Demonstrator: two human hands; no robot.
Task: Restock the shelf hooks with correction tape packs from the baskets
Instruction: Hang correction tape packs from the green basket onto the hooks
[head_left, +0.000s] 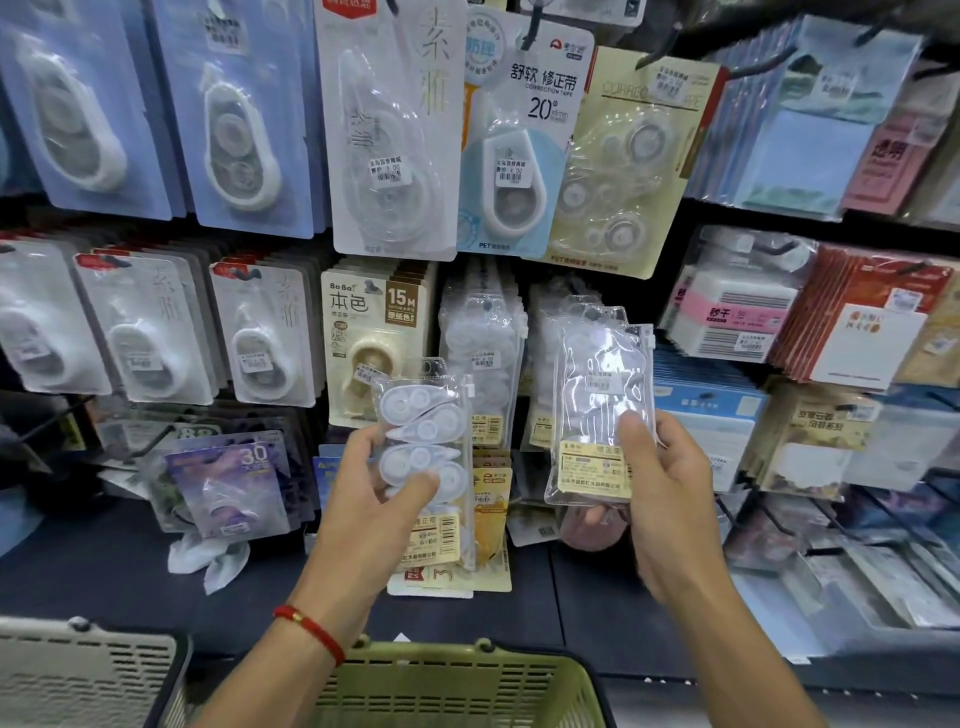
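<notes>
The right hand (670, 499) held a clear correction tape pack (597, 405) by its lower edge, thumb pinched across the front, raised before the matching row of packs (483, 338) on the shelf hooks. The left hand (374, 499) gripped a second pack (426, 457) lower down, above the green basket (457, 680). To hang the right pack well, its top hole, which seemed to sit near the upper edge though glare blurred it, needed lining up squarely with the hook tip, label facing out, then sliding straight back.

A stationery shop: price-stickered packs (395, 130) on hooks (530, 31).
</notes>
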